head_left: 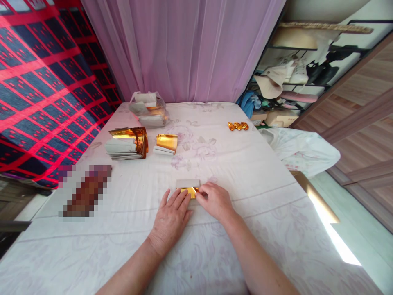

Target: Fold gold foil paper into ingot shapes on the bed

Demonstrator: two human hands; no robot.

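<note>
Step in hand, apparently: folding the gold paper (193,192), midway between the tabletop (211,246) side edges. Left hand (171,215) — open, pressing flat; right hand (216,200) — pinching the right end. Next move likely calls for steady pressure along the crease.

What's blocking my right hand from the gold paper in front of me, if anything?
Nothing visible. Your right hand is already at the paper's right edge, and your left hand lies partly over its left side. The small stack sits farther back, out of the way.
</note>
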